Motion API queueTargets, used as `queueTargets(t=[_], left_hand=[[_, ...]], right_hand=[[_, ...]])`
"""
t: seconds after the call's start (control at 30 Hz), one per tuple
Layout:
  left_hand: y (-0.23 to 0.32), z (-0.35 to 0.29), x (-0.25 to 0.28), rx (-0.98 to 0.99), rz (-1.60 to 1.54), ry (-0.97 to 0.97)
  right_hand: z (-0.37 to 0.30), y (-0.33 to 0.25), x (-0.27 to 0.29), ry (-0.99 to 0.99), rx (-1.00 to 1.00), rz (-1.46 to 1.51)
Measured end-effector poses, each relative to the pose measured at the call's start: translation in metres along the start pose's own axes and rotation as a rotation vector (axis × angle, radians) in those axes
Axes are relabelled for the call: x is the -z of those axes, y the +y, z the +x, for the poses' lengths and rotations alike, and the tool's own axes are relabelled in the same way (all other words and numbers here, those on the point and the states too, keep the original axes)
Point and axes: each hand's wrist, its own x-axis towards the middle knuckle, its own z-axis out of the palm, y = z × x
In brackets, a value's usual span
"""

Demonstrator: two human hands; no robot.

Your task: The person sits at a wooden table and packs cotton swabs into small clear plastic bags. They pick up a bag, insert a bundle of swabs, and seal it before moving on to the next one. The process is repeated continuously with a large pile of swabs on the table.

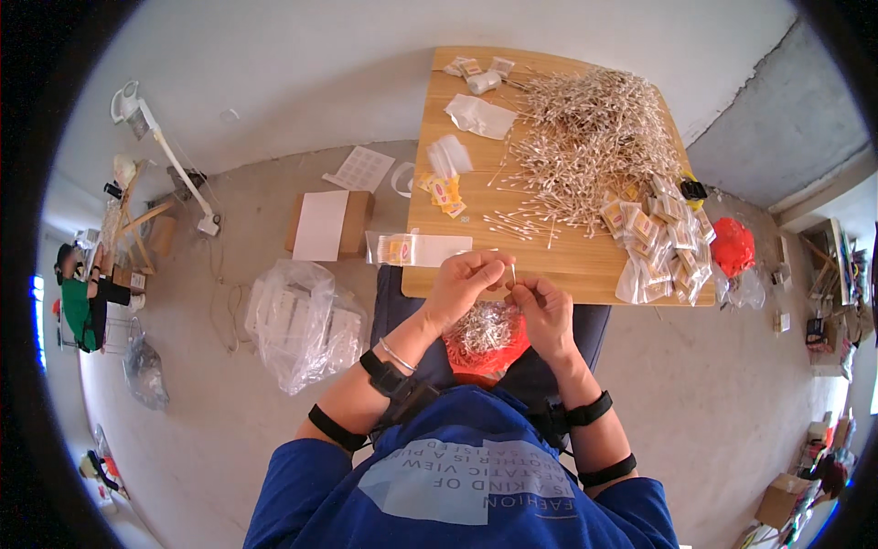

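Over the table's near edge my two hands meet, fingertips almost touching. My right hand (546, 316) is closed in a pinch on a thin white cotton swab (513, 273), which stands roughly upright. Beside it, my left hand (466, 285) has its thumb and fingers pressed together; whatever they grip is too small to make out. Below them, in my lap, a red plastic bag (512, 355) holds many loose cotton swabs (485, 328). A large heap of cotton swabs (594, 137) covers the table's far right part.
On the wooden table (466, 206) lie packed swab packets (658, 238), yellow labels (445, 194), clear bags (450, 156) and a partly filled packet (398, 247). Left on the floor are a cardboard box (361, 215) and a plastic-wrapped bundle (306, 320). A person (80, 297) sits far left.
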Motion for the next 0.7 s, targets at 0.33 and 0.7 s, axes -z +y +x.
queueTargets(t=[0.33, 0.7], left_hand=[[0.000, 0.004, -0.004, -0.062, 0.105, 0.094], [0.002, 0.000, -0.001, -0.041, 0.126, -0.014]], right_hand=[[0.000, -0.008, -0.004, -0.019, -0.037, 0.050], [0.000, -0.006, 0.002, -0.082, -0.058, 0.134]])
